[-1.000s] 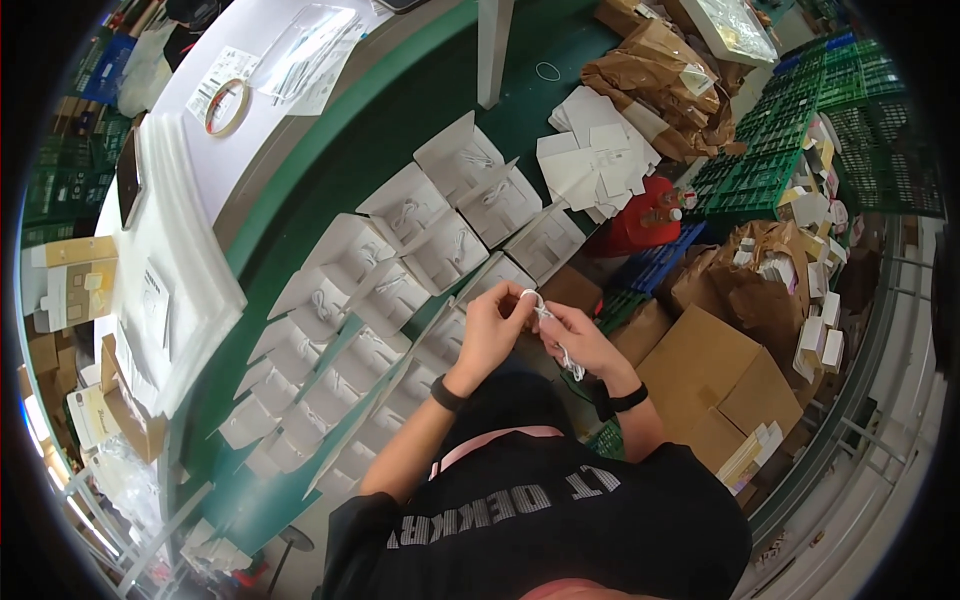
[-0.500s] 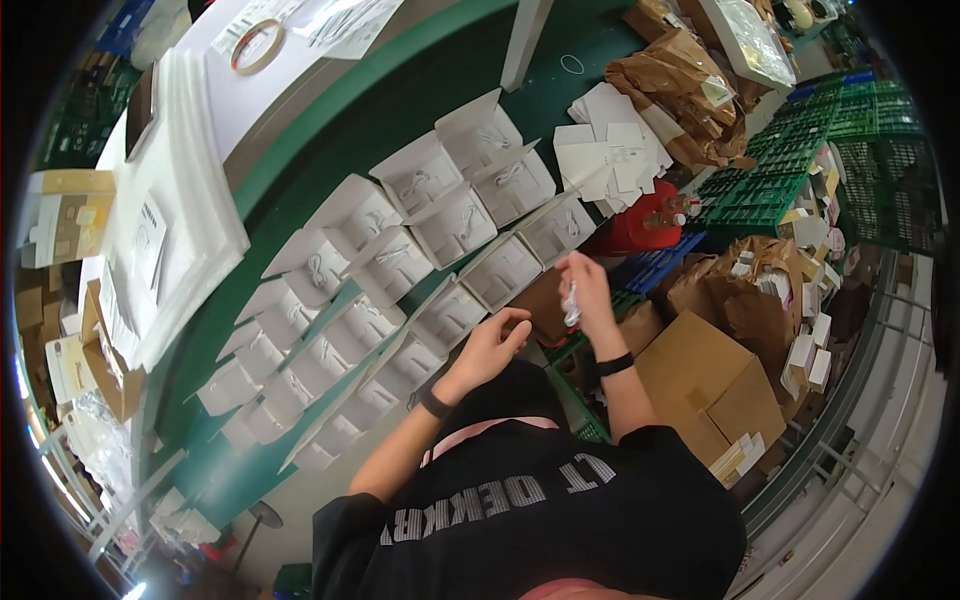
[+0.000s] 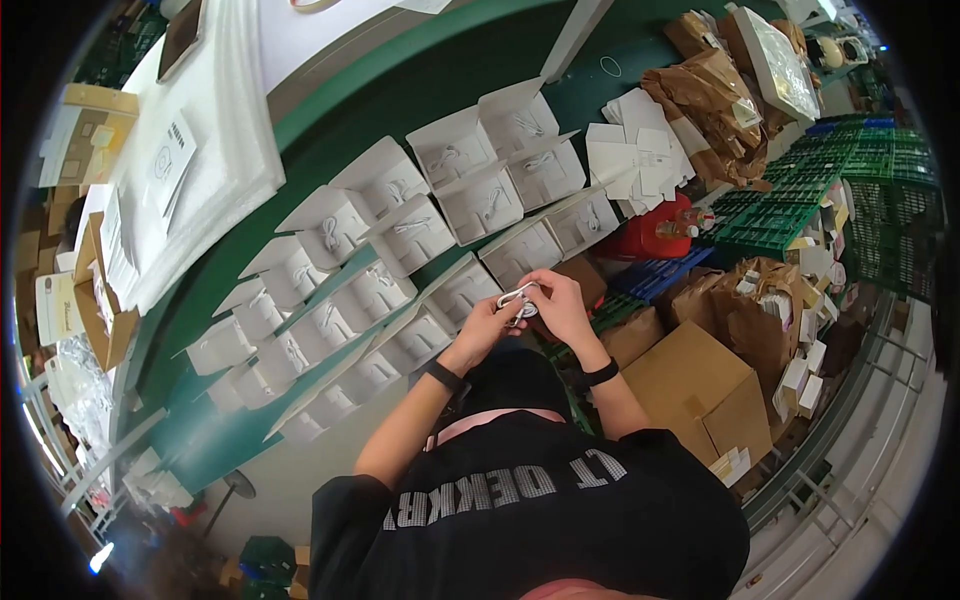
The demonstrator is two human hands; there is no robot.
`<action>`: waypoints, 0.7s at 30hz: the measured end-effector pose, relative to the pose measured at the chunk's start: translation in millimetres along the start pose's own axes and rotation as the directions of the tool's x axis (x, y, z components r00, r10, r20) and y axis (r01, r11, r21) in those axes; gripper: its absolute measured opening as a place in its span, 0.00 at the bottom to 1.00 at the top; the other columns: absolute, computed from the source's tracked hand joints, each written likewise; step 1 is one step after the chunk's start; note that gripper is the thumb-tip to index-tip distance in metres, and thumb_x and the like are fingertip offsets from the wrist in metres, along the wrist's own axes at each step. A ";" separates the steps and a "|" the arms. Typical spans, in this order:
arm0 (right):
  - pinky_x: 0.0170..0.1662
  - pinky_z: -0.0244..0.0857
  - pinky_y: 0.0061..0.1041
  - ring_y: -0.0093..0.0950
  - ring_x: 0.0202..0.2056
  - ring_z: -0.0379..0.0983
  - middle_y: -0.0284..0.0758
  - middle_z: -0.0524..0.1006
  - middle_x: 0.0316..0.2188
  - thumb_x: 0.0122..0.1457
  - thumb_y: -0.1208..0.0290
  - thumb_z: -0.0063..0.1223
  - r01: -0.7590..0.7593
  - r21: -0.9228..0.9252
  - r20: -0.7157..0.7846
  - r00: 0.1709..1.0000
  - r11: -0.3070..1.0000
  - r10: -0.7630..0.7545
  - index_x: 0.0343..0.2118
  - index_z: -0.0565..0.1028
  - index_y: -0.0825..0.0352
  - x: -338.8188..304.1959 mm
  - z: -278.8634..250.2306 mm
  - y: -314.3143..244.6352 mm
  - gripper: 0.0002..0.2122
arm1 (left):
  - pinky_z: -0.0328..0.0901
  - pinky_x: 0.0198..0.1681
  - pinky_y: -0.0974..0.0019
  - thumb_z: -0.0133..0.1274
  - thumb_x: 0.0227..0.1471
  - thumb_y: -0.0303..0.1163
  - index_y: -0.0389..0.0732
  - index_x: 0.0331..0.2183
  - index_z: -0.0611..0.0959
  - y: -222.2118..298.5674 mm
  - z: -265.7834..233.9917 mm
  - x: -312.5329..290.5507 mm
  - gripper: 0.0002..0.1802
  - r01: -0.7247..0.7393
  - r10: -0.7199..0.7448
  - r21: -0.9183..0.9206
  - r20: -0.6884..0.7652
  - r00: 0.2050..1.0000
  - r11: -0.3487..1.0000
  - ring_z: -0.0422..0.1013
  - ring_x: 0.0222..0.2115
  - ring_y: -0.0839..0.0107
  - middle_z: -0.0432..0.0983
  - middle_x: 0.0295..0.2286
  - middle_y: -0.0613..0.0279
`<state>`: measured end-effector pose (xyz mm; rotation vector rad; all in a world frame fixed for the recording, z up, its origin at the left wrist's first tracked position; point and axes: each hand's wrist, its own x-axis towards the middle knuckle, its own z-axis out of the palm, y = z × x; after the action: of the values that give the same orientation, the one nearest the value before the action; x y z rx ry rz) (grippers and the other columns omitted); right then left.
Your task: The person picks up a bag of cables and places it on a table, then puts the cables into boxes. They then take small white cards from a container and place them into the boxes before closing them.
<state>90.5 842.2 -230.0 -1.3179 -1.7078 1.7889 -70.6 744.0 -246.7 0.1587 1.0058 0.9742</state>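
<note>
Both hands meet in front of my body, just over the near row of open white boxes. My left hand (image 3: 484,331) is closed, its fingers gripping one side of a white cable (image 3: 524,302). My right hand (image 3: 560,303) pinches the other side of that looped cable. Past my hands, several open white boxes (image 3: 482,204) stand in rows on the green table (image 3: 310,140). Coiled white cables (image 3: 411,226) lie in many of them. The nearest box to my hands (image 3: 462,290) shows a pale inner divider.
Flat white cards (image 3: 640,150) and crumpled brown paper (image 3: 705,100) lie at the far right. A red container (image 3: 645,230) with bottles, green crates (image 3: 770,195) and a large cardboard box (image 3: 690,390) stand on my right. White foam sheets (image 3: 225,160) are at far left.
My right hand has moved left with the cable to meet my left hand, which now grips it too. The view has shifted, so the boxes appear a little further right.
</note>
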 end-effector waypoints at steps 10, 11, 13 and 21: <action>0.34 0.69 0.19 0.19 0.29 0.74 0.32 0.79 0.33 0.65 0.80 0.54 -0.023 0.507 -0.240 0.956 0.861 0.167 0.48 0.75 0.72 16.0 1.9 13.8 0.10 | 0.72 0.42 0.73 0.57 0.65 0.33 0.34 0.54 0.78 -10.6 -24.7 -6.9 0.20 0.019 -0.020 -0.122 -0.012 1.000 0.992 0.74 0.35 0.79 0.79 0.40 0.65; 0.32 0.68 0.20 0.19 0.28 0.74 0.32 0.79 0.34 0.65 0.80 0.54 -0.019 0.487 -0.299 0.936 0.873 0.187 0.48 0.75 0.72 17.0 2.4 15.6 0.10 | 0.72 0.42 0.73 0.57 0.65 0.32 0.34 0.55 0.78 -13.6 -27.5 -8.3 0.20 0.010 -0.014 -0.138 -0.028 1.000 0.990 0.74 0.36 0.79 0.79 0.40 0.65; 0.30 0.68 0.20 0.19 0.28 0.73 0.32 0.79 0.35 0.65 0.79 0.54 -0.012 0.446 -0.415 0.883 0.895 0.219 0.50 0.74 0.71 18.2 3.5 16.6 0.11 | 0.72 0.43 0.73 0.57 0.65 0.31 0.34 0.55 0.78 -22.4 -38.8 -10.9 0.19 0.010 -0.012 -0.102 -0.024 1.000 0.995 0.75 0.36 0.78 0.79 0.41 0.65; 0.27 0.69 0.19 0.18 0.27 0.73 0.34 0.78 0.33 0.64 0.77 0.57 -0.254 0.160 0.189 0.956 0.954 0.222 0.49 0.74 0.71 -31.2 31.5 4.1 0.12 | 0.73 0.46 0.69 0.56 0.63 0.26 0.34 0.53 0.78 -31.6 -45.1 -29.7 0.17 -0.090 0.090 -0.071 0.001 0.996 0.993 0.76 0.39 0.74 0.78 0.43 0.63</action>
<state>83.2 798.4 -226.7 -1.3748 -1.4700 2.1947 -90.9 689.5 -269.7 0.1485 0.9654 1.0897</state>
